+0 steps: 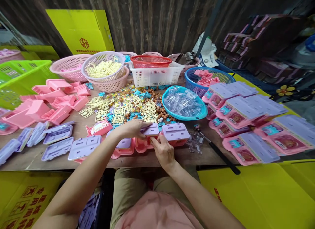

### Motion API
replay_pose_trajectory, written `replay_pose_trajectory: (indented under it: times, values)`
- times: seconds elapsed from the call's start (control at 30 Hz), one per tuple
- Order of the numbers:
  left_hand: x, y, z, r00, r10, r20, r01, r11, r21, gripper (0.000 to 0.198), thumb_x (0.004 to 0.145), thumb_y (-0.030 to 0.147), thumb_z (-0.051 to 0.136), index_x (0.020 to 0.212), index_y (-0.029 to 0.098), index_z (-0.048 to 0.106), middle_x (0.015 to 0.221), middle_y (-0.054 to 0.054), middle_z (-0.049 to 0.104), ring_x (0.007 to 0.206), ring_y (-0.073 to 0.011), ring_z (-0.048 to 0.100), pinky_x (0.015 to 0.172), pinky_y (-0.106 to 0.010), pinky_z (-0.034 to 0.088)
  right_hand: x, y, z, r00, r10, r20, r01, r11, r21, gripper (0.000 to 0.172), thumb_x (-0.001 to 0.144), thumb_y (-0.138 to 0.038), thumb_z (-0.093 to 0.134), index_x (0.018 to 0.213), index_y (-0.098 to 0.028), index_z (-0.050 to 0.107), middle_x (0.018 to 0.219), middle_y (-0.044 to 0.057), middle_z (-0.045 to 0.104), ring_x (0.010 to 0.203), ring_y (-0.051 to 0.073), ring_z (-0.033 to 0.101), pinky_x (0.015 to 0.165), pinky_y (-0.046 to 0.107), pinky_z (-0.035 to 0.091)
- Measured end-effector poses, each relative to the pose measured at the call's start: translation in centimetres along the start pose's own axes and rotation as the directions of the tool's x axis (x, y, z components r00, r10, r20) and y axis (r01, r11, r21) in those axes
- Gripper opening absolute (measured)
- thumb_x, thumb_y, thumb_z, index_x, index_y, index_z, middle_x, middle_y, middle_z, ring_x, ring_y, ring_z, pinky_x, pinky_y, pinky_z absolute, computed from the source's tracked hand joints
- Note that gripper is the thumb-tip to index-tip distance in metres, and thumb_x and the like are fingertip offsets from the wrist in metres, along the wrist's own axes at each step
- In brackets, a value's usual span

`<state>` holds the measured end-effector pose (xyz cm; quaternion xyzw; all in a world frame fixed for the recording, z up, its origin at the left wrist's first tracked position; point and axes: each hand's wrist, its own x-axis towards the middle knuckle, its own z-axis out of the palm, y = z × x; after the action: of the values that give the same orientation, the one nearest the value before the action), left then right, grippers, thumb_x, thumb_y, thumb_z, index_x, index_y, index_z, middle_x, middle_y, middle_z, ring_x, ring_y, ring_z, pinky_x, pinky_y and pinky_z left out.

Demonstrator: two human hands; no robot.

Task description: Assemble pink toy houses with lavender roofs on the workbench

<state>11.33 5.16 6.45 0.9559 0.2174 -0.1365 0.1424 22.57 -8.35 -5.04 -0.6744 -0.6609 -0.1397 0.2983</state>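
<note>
A small pink plastic toy box with a lilac lid (152, 128) stands at the table's front edge between my hands. My left hand (135, 129) grips it from the left, with fingers over the lid. The fingers of my right hand (163, 152) press on its front and right side. Just right of it is another pink box with a lilac lid (175, 133); one more lilac-lidded box (124, 143) sits left, partly behind my left forearm. A further lilac lid (85, 147) tops a pink part farther left.
Pink trays (59, 99) and loose lilac lids (57, 134) lie at left. A turquoise basin (204, 114) holds clear plastic pieces. Cream frames (149, 109) and small brown and blue parts cover the middle. Finished-looking boxes (248, 147) are stacked right, beside a black-handled tool (221, 153).
</note>
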Motion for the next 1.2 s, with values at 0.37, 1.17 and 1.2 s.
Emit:
replay_pose_trajectory:
  times: [0.37, 1.17, 1.2]
  values:
    - [-0.4, 0.1, 1.7, 0.996, -0.014, -0.092, 0.017, 1.000, 0.026, 0.069, 0.072, 0.036, 0.062, 0.136, 0.021, 0.038, 0.127, -0.012, 0.054, 0.101, -0.0260, 0.058, 0.078, -0.030, 0.043, -1.4, -0.3, 0.3, 0.997, 0.074, -0.001, -0.074, 0.995, 0.060, 0.023, 0.090, -0.024, 0.047, 0.101, -0.027, 0.067, 0.081, 0.008, 0.061, 0.078, 0.016, 0.059, 0.055, 0.020, 0.045]
    - [0.2, 5.0, 4.6, 0.962, -0.023, -0.271, 0.069, 0.984, 0.161, 0.069, 0.081, 0.035, 0.056, 0.138, 0.011, 0.027, 0.142, -0.023, 0.031, 0.134, -0.0353, 0.024, 0.108, -0.053, 0.013, -7.2, 7.8, -6.0, 0.895, 0.430, -0.121, -0.422, 0.903, 0.083, 0.033, 0.090, -0.032, 0.042, 0.119, -0.016, 0.045, 0.087, 0.009, 0.057, 0.079, 0.022, 0.055, 0.073, 0.040, 0.047]
    - [0.9, 5.8, 4.3, 0.966, -0.010, -0.259, 0.052, 0.986, 0.156, 0.068, 0.081, 0.033, 0.056, 0.139, 0.011, 0.027, 0.143, -0.023, 0.029, 0.134, -0.0354, 0.023, 0.108, -0.052, 0.014, -7.4, 7.4, -5.9, 0.897, 0.425, -0.121, -0.415, 0.904, 0.102, 0.032, 0.090, -0.030, 0.042, 0.119, -0.016, 0.045, 0.087, 0.008, 0.057, 0.078, 0.022, 0.054, 0.072, 0.039, 0.047]
